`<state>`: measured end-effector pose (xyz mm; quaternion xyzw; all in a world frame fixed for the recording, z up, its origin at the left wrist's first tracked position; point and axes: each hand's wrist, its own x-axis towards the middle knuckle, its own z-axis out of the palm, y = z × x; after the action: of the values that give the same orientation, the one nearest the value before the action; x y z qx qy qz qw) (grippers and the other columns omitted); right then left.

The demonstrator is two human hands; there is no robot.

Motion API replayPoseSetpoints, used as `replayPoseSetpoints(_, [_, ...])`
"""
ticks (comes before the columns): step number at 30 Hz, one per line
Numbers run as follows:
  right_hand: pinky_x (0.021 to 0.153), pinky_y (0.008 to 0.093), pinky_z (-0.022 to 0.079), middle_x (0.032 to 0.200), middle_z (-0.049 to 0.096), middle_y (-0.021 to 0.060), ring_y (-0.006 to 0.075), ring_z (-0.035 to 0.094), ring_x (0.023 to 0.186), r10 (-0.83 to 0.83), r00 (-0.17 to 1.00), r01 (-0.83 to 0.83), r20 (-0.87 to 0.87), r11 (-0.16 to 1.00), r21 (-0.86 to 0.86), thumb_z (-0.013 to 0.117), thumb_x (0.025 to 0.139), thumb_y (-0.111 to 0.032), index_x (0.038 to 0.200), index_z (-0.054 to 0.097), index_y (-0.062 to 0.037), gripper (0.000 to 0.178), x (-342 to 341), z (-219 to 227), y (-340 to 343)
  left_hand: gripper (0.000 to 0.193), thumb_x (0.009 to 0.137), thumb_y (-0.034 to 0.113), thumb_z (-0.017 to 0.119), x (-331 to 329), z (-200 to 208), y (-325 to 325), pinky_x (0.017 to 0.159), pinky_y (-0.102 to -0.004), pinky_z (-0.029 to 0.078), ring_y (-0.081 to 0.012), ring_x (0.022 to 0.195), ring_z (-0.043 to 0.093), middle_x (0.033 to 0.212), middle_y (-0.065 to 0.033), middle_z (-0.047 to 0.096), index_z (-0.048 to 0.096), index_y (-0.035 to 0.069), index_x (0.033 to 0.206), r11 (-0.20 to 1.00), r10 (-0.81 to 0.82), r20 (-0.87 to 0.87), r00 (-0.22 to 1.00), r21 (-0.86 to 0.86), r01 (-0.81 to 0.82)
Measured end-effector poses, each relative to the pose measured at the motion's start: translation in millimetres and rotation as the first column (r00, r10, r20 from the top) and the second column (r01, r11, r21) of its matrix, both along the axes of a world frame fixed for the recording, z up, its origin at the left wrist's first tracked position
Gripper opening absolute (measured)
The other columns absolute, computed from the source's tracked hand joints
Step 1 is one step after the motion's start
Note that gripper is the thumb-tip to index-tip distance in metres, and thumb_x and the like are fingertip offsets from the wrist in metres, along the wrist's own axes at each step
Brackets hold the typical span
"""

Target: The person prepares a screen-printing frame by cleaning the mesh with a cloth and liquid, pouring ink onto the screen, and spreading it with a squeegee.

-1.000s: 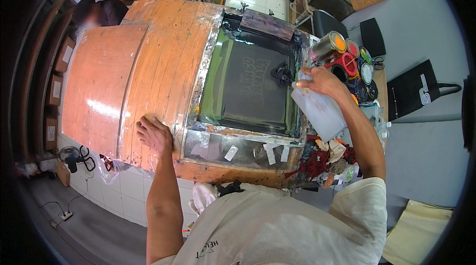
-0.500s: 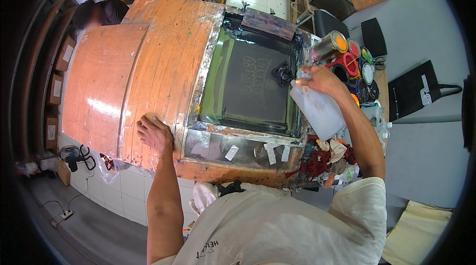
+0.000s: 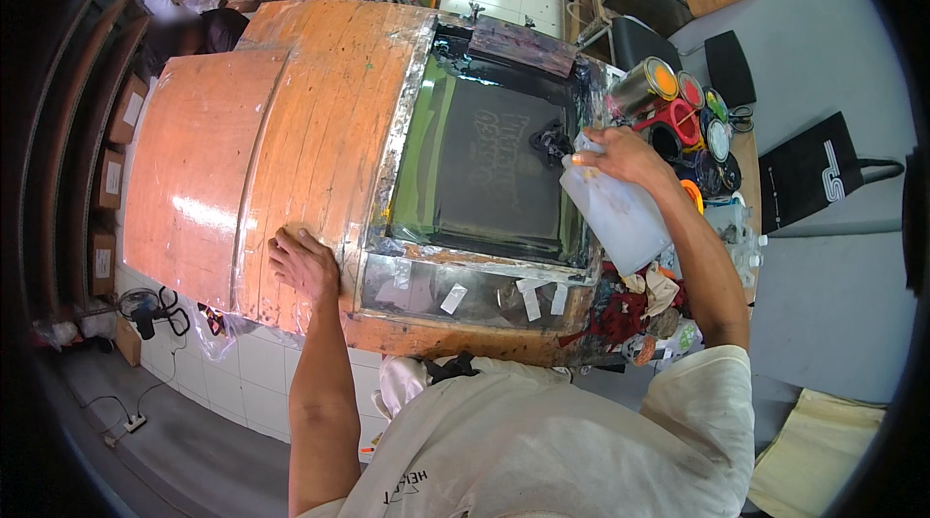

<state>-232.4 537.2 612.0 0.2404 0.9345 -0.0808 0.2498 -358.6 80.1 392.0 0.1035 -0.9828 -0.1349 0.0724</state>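
Note:
My right hand [image 3: 620, 156] grips a translucent white plastic jug [image 3: 620, 222] near its neck, at the right edge of a screen printing frame [image 3: 575, 203]. The jug is tilted, its mouth end close to a crumpled black rag [image 3: 550, 141] on the dark mesh [image 3: 504, 213]. Whether any liquid leaves the jug, I cannot make out. Faint lettering shows in the mesh, and green tape [image 3: 415, 169] runs along its left side. My left hand [image 3: 304, 262] rests on the wooden tabletop [image 3: 325, 111], fingers bent but apart, holding nothing.
Ink cans [image 3: 642, 87] crowd the table's right side, with red rags [image 3: 620, 313] nearer me. A glossy board [image 3: 194, 169] covers the left end. Beyond it, a person [image 3: 208, 31] is partly visible by the shelves [image 3: 82, 121]. A black bag [image 3: 812, 177] hangs on the right wall.
The jug and my right hand have shifted slightly left, bringing the jug's mouth end nearer the rag. My left hand stays in place. The person at the far left has moved a little.

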Motion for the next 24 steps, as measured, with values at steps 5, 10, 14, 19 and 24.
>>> replayPoseSetpoints(5, [0.110,0.0440,0.043,0.136,0.059,0.0255,0.0394,0.056,0.129,-0.022,1.000,0.022,-0.003,0.999,-0.039,0.068,0.088,-0.056,0.142,0.055,-0.0025,0.077,-0.8,-2.7,1.9,0.047,0.103,0.039,0.045,-0.8,-4.5,-0.8,0.101,-0.0522,0.038,-0.0394,0.125,0.046,0.142,-0.0191,0.045,0.048,0.008,0.138,1.000,-0.004,-0.012,1.000,-0.010,0.004])
replayPoseSetpoints(10, [0.111,0.0439,0.042,0.138,0.058,0.0237,0.0384,0.053,0.131,-0.024,0.999,0.024,0.031,1.000,-0.001,0.067,0.088,-0.057,0.142,0.054,-0.0032,0.077,4.7,-10.1,10.3,0.046,0.103,0.038,0.045,0.0,-5.0,0.0,0.101,-0.0522,0.038,-0.0396,0.124,0.046,0.142,-0.0189,0.046,0.048,0.008,0.138,1.000,-0.006,-0.024,1.000,-0.008,0.006])
replayPoseSetpoints(14, [0.112,0.0448,0.041,0.139,0.058,0.0230,0.0385,0.053,0.132,-0.033,0.999,0.032,0.030,0.999,0.043,0.067,0.089,-0.056,0.143,0.055,-0.0044,0.075,14.0,-17.4,15.8,0.046,0.103,0.038,0.045,0.3,-1.9,1.0,0.101,-0.0525,0.038,-0.0395,0.125,0.046,0.142,-0.0187,0.046,0.048,0.008,0.137,1.000,-0.006,-0.015,1.000,0.001,0.006])
replayPoseSetpoints(19, [0.112,0.0457,0.041,0.137,0.059,0.0228,0.0389,0.053,0.130,-0.060,0.998,0.060,0.017,0.998,0.012,0.065,0.090,-0.057,0.144,0.054,-0.0053,0.075,24.0,-16.7,17.4,0.045,0.103,0.037,0.045,-0.4,-7.9,0.4,0.101,-0.0528,0.037,-0.0397,0.124,0.046,0.142,-0.0188,0.046,0.049,0.007,0.137,1.000,0.000,-0.028,1.000,0.000,0.000])
replayPoseSetpoints(24, [0.111,0.0462,0.041,0.135,0.061,0.0225,0.0389,0.055,0.128,-0.064,0.998,0.064,0.012,0.998,0.029,0.065,0.090,-0.056,0.143,0.054,-0.0049,0.075,26.4,-11.5,9.9,0.046,0.103,0.038,0.045,-0.6,-12.9,-2.7,0.101,-0.0532,0.037,-0.0404,0.124,0.046,0.143,-0.0193,0.046,0.049,0.007,0.136,1.000,-0.004,-0.044,0.999,0.001,0.004])
